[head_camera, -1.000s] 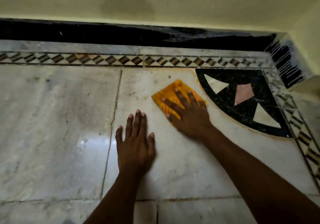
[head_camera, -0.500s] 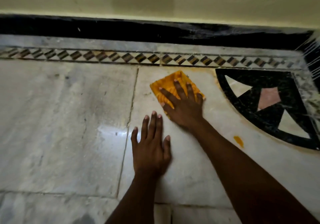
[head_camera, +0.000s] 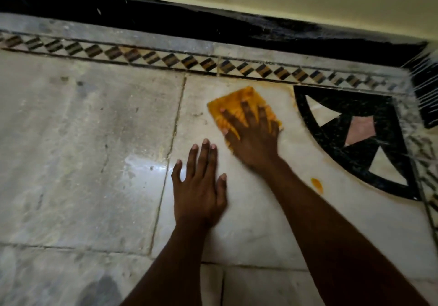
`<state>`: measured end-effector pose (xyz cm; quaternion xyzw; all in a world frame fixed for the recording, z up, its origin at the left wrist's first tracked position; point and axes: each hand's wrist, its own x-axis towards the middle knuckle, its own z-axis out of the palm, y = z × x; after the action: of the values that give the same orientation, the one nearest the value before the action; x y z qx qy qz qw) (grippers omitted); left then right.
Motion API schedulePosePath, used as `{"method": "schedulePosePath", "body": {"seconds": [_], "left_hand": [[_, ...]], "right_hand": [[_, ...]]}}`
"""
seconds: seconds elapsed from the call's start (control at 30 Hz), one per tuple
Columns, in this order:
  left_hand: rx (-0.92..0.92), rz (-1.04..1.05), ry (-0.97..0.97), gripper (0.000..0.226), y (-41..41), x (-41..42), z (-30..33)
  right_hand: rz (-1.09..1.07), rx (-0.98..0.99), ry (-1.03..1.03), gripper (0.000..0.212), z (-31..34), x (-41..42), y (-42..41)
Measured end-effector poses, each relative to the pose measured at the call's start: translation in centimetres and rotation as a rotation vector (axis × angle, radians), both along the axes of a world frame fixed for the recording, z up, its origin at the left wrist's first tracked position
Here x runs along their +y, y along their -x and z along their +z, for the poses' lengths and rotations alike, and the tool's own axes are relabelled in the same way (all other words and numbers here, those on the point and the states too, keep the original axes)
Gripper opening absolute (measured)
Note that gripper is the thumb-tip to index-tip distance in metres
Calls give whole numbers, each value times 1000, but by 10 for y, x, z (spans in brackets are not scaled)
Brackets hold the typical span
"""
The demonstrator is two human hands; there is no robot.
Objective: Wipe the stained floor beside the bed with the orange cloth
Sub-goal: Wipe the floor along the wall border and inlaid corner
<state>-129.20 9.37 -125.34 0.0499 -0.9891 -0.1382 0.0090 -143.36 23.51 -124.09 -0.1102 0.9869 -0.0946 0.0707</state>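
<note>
The orange cloth (head_camera: pixel 239 103) lies folded flat on the white marble floor (head_camera: pixel 260 222), just below the patterned border strip. My right hand (head_camera: pixel 251 135) presses down on it with fingers spread, covering its near half. My left hand (head_camera: pixel 199 187) rests flat on the floor a little nearer to me, fingers apart, holding nothing. An orange stain spot (head_camera: pixel 317 184) sits on the marble to the right of my right forearm. Faint orange smears edge the tile near the cloth.
A black quarter-circle inlay (head_camera: pixel 331 139) with pale triangles fills the right corner. A diamond-pattern border (head_camera: pixel 166 59) and a black skirting (head_camera: pixel 166 18) run along the yellow wall. Greyish, dull marble slabs (head_camera: pixel 83 151) spread to the left. No bed is in view.
The cloth and my right hand shifted left away from the black inlay, uncovering the orange spot, then back slightly right. My left hand stays planted. The view has tilted.
</note>
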Motion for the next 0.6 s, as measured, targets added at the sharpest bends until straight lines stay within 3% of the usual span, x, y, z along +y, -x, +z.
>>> {"method": "schedulePosePath", "body": {"seconds": [0.1, 0.17, 0.27, 0.37, 0.5, 0.6], "left_hand": [[4, -5, 2, 71, 0, -2, -2], [-3, -16, 3, 70, 0, -4, -3], [2, -17, 15, 69, 0, -2, -3], [12, -21, 22, 68, 0, -2, -6], [25, -12, 37, 68, 1, -4, -6], [27, -12, 35, 68, 1, -3, -7]], "right_hand": [[-50, 81, -10, 55, -3, 69, -55], [-284, 61, 1, 60, -1, 106, -36], [-581, -20, 53, 61, -1, 91, 19], [-476, -25, 65, 62, -2, 45, 28], [-102, 86, -19, 60, -8, 49, -66], [-219, 133, -54, 60, -9, 113, -94]]}}
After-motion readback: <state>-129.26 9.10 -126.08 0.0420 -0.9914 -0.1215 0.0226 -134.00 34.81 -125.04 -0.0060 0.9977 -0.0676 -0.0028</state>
